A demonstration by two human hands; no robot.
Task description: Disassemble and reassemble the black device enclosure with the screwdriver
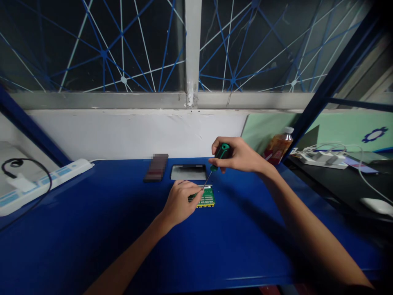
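Note:
A green-and-black screwdriver [222,152] is in my right hand [238,154], whose fingers are wrapped around its handle. Its thin shaft slants down to the left, and the tip meets the top of a green circuit board [208,197]. This board lies on the blue table and has rows of pale rectangular parts and a yellow front edge. My left hand [181,200] rests over the board's left part. Its thumb and index finger are pinched together right at the screwdriver tip; whatever is between them is too small to make out.
Behind the board lies a shallow black-rimmed tray-like cover [188,172], with a dark blurred slab [156,168] left of it. A white power strip [46,184] runs along the left side of the blue table [147,254]. A drink bottle [278,145] stands at the back right, near a black side table [344,184] with cables.

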